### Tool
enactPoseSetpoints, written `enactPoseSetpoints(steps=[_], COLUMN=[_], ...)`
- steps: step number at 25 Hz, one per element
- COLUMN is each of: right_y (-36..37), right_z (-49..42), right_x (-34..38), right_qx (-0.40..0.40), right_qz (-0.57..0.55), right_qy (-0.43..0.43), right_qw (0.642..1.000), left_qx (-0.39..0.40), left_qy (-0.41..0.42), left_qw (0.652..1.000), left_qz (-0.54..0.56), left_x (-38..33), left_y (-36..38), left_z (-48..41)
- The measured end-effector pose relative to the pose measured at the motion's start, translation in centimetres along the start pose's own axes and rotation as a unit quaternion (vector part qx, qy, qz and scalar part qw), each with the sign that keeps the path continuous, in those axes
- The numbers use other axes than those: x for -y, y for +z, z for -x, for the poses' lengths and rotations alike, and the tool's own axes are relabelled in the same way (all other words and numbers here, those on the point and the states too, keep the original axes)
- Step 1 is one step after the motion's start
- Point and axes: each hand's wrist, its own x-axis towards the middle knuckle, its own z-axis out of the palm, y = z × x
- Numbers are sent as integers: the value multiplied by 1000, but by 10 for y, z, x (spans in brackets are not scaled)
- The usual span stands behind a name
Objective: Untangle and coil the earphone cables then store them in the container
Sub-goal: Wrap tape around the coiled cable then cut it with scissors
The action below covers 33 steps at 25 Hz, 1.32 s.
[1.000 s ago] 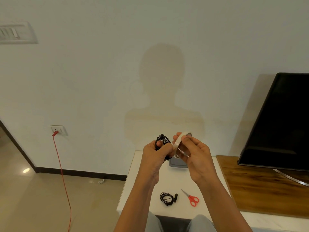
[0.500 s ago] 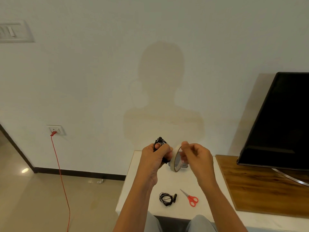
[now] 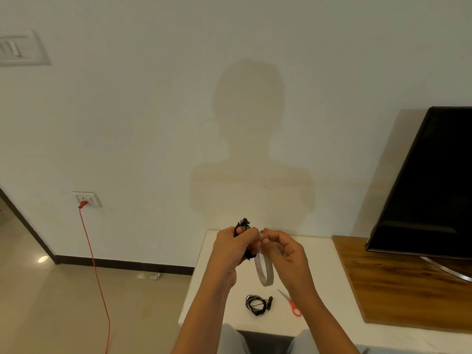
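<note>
My left hand point(image 3: 233, 247) grips a bundle of black earphone cable point(image 3: 242, 224); its ends poke out above and below my fist. My right hand point(image 3: 283, 251) pinches the top of a white tape roll point(image 3: 265, 270), which hangs down between my hands, just right of the bundle. Both hands are held above the white table point(image 3: 319, 290). A second black earphone cable point(image 3: 256, 304), coiled, lies on the table near the front edge. The container is hidden behind my hands.
Red-handled scissors point(image 3: 292, 304) lie right of the coiled cable. A wooden board point(image 3: 398, 287) with a black TV point(image 3: 434, 185) on it sits at the right. A red cord point(image 3: 94, 272) hangs from a wall socket point(image 3: 86, 199) at the left.
My hands have dropped lower. The tape roll has swung from upright between my fingers to hanging below my right hand's pinch. The left hand kept its grip on the cable bundle.
</note>
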Motion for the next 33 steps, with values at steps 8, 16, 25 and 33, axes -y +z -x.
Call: enactPoseSetpoints(steps=[8,16,25,33], right_y=[-22,-22,-18,-22], right_z=[-18,-37,-47,-49], right_x=[5,29,34,31], right_qx=[10,143,134,129], right_qz=[-46,71,242,238], right_qy=[54,18,-13,29], right_qw=[997,987,961,962], left_qx=[7,61,-52,2], left_qy=[-8,21,131,163], left_qw=[994,997,979,963], left_qz=[113,44,-146,-215], left_x=[7,19,26,22], left_y=[-3,-8,3,-2], left_z=[-7,-11,-7,-9])
